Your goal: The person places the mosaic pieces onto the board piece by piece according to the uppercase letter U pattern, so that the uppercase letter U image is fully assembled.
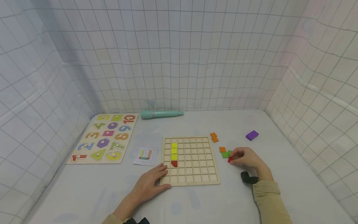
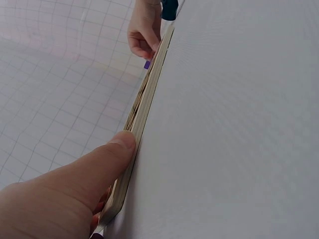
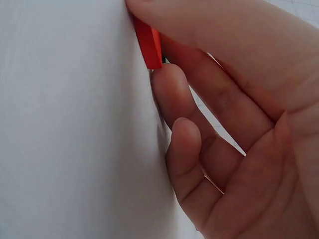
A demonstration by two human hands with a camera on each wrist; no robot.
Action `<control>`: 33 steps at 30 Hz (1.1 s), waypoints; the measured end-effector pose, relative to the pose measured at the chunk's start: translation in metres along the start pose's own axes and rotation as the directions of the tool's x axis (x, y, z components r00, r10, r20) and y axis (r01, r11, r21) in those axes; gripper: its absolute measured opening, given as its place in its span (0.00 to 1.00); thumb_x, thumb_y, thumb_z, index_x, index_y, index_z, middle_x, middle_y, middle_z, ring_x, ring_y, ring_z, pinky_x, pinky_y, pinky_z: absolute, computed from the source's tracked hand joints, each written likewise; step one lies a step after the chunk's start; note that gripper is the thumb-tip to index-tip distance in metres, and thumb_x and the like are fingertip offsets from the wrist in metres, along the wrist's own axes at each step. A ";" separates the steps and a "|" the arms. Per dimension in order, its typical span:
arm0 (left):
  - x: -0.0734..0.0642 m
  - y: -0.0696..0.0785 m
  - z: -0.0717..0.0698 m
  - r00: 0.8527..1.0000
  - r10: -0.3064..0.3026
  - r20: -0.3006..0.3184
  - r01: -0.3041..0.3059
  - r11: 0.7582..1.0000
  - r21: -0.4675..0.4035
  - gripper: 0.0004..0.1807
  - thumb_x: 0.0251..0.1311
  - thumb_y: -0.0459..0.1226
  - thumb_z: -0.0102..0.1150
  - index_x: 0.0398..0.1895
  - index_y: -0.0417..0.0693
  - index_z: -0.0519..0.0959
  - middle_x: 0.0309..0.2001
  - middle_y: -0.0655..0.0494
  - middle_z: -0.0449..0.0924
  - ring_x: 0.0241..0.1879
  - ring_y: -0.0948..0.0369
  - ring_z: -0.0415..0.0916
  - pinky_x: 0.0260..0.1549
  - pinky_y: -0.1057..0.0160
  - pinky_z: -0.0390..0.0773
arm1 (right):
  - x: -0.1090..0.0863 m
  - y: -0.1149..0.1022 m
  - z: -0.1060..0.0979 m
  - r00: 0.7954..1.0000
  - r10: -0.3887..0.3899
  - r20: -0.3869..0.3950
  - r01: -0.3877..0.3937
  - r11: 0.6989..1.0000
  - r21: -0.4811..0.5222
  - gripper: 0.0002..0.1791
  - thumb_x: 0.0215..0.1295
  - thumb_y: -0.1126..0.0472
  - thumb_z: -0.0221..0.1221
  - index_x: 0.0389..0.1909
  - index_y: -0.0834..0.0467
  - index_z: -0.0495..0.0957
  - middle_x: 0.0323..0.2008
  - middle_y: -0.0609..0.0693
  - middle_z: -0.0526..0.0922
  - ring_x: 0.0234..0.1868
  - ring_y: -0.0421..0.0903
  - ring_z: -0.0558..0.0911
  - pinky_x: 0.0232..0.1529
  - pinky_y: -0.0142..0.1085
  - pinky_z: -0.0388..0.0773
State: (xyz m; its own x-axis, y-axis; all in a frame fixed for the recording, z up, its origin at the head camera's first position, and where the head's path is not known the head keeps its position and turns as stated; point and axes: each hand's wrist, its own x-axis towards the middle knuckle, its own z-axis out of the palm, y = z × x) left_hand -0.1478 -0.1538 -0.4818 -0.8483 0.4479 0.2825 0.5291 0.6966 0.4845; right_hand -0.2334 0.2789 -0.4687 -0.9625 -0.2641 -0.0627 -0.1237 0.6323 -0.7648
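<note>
A wooden grid board (image 1: 193, 184) lies flat on the table, its left column area holding a row of yellow square tiles (image 1: 174, 151) with a dark red rounded tile (image 1: 174, 163) below them. My left hand (image 1: 147, 184) rests at the board's lower left corner, fingers over the left edge; in the left wrist view the thumb (image 2: 107, 157) lies against the board's side. To the right of the board, my right hand (image 1: 248, 158) pinches a red tile (image 3: 148, 46) low at the tabletop. Green tiles (image 1: 225, 155) lie beside its fingertips, partly hidden.
Orange tiles (image 1: 214, 139) lie right of the board, another orange tile (image 1: 222, 149) nearer the green ones. A purple block (image 1: 252, 135) sits farther right. Left are a pattern card (image 1: 152, 158) and a number puzzle board (image 1: 123, 146). A teal tube (image 1: 163, 114) lies at the back wall.
</note>
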 end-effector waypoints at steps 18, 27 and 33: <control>0.000 -0.001 0.000 1.000 -0.007 0.008 0.007 1.000 -0.002 0.32 0.52 0.58 0.62 0.53 0.44 0.79 0.60 0.55 0.73 0.64 0.57 0.63 0.58 0.52 0.68 | 0.006 -0.022 0.009 0.993 -0.103 -0.060 0.106 0.993 0.048 0.13 0.50 0.57 0.71 0.35 0.57 0.82 0.32 0.48 0.82 0.31 0.45 0.76 0.31 0.31 0.74; 0.000 0.000 -0.001 1.000 -0.002 0.003 0.002 1.000 0.006 0.32 0.52 0.57 0.63 0.53 0.44 0.79 0.59 0.55 0.74 0.64 0.56 0.64 0.58 0.52 0.68 | 0.025 -0.059 0.028 0.961 -0.274 0.036 0.272 0.960 0.068 0.10 0.51 0.58 0.70 0.35 0.52 0.83 0.33 0.43 0.83 0.39 0.48 0.78 0.47 0.44 0.74; 0.000 0.000 0.000 1.000 0.002 -0.001 -0.002 1.000 0.017 0.33 0.52 0.58 0.62 0.53 0.44 0.79 0.60 0.55 0.73 0.64 0.57 0.64 0.58 0.53 0.68 | 0.036 -0.080 0.043 0.935 -0.338 0.107 0.334 0.941 0.056 0.09 0.53 0.56 0.69 0.35 0.52 0.82 0.34 0.42 0.83 0.41 0.43 0.78 0.48 0.43 0.74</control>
State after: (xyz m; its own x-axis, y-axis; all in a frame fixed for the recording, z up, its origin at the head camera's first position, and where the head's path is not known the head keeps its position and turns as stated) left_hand -0.1478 -0.1539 -0.4824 -0.8474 0.4484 0.2844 0.5309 0.7055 0.4695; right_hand -0.2474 0.1877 -0.4378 -0.8322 -0.5386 0.1319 -0.4246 0.4659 -0.7763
